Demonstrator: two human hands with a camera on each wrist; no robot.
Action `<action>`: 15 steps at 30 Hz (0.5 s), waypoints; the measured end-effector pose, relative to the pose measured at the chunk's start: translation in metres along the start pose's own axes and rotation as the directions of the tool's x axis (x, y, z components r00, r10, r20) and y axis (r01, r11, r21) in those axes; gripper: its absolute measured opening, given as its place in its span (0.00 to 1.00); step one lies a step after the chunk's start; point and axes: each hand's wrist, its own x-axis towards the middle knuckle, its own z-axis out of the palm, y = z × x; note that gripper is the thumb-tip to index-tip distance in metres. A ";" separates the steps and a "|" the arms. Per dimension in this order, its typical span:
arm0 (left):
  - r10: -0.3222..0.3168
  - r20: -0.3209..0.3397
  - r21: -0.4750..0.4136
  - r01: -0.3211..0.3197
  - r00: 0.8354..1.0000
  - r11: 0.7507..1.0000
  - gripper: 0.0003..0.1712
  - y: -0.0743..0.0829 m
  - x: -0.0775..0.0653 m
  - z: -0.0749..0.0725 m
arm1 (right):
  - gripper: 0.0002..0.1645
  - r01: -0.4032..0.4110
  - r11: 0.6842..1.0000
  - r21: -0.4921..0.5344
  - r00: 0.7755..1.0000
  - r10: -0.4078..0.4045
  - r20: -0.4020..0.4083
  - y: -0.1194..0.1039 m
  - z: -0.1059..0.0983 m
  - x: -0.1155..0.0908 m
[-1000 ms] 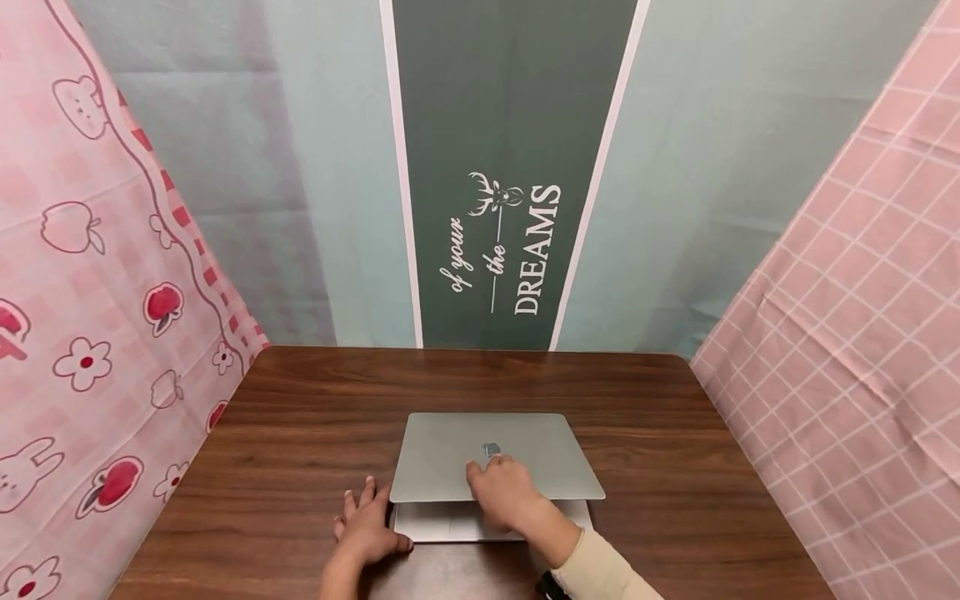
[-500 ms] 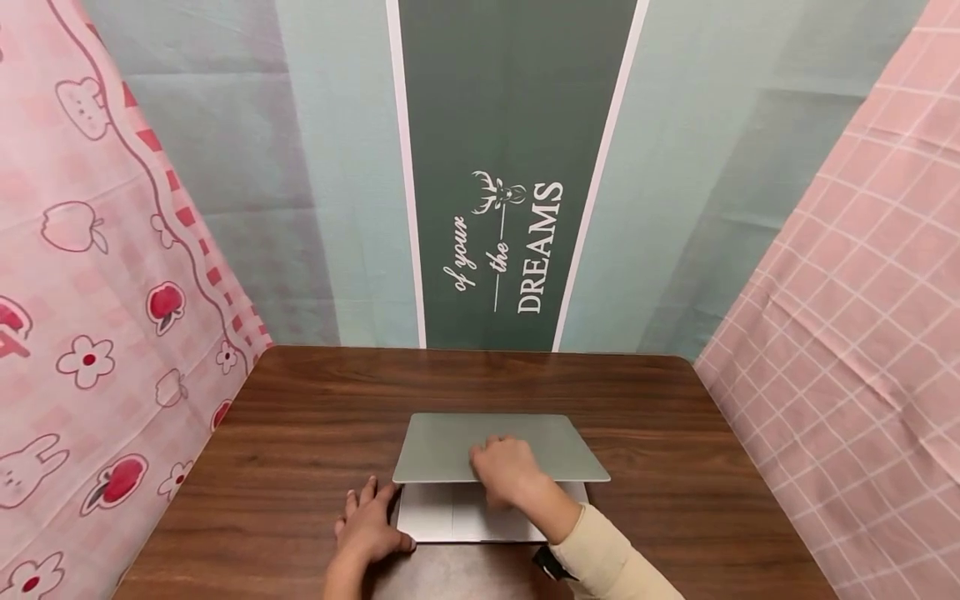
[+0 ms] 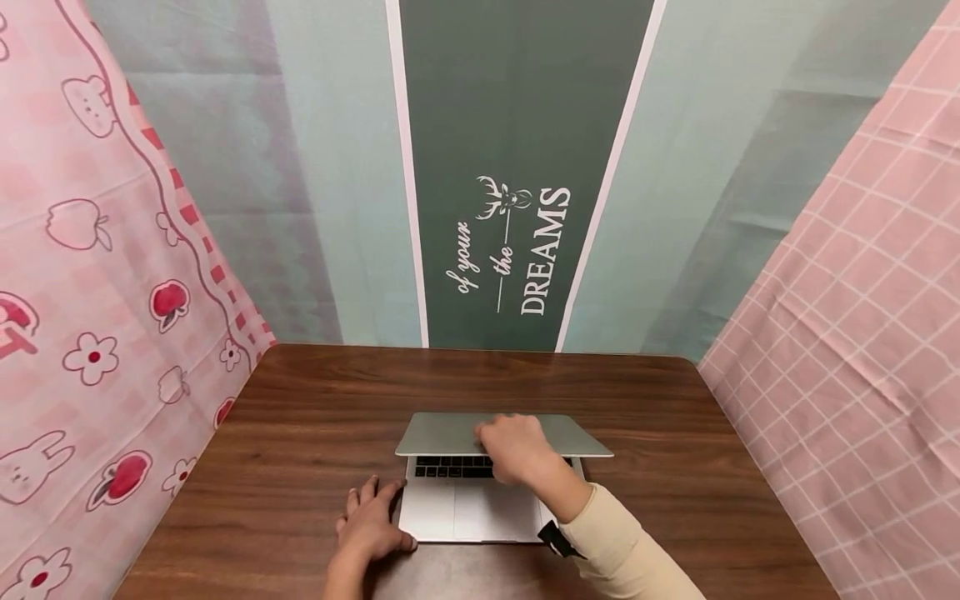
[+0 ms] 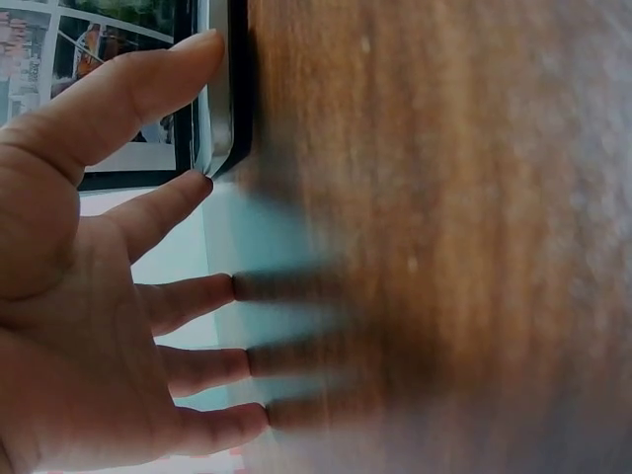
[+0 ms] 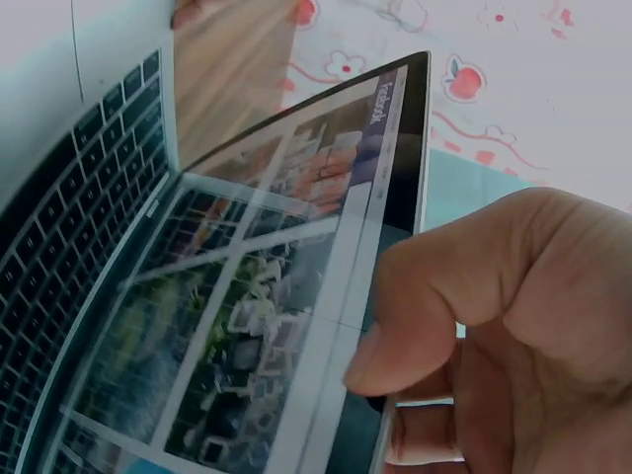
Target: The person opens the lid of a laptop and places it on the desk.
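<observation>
A silver laptop sits on the wooden table, its lid tilted partly up over the keyboard. My right hand grips the lid's front edge at its middle; in the right wrist view the thumb presses the screen side and the fingers lie behind the lid. Pictures glow on the lit screen, above black keys. At the base's left side, my left hand rests spread, its thumb near the front corner. The left wrist view shows those fingers straight, with their tips on the tabletop.
The brown wood-grain table extends around the laptop on all sides. Behind it hangs a green and pale blue curtain with white lettering. Pink patterned cloth hangs at the left and pink checked cloth at the right.
My right hand has moved up and away with the lid's front edge, widening the gap and baring the keyboard's black keys. The left hand has stayed beside the base.
</observation>
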 end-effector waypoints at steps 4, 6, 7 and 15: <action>-0.001 0.005 0.004 0.001 1.000 1.000 0.54 0.000 0.000 0.002 | 0.17 -0.003 1.000 -0.007 1.000 0.003 0.005 0.006 -0.008 -0.001; -0.002 0.009 0.005 0.002 1.000 1.000 0.54 0.000 0.000 0.003 | 0.17 -0.003 1.000 -0.010 1.000 0.003 -0.007 0.009 -0.012 -0.001; -0.004 0.010 0.004 0.004 1.000 1.000 0.55 0.000 0.000 0.003 | 0.16 -0.004 1.000 -0.010 1.000 0.004 -0.019 0.011 -0.013 -0.001; -0.011 0.009 0.011 0.011 1.000 1.000 0.54 -0.002 0.001 0.001 | 0.15 -0.019 1.000 -0.024 0.993 0.016 -0.119 0.021 -0.024 0.006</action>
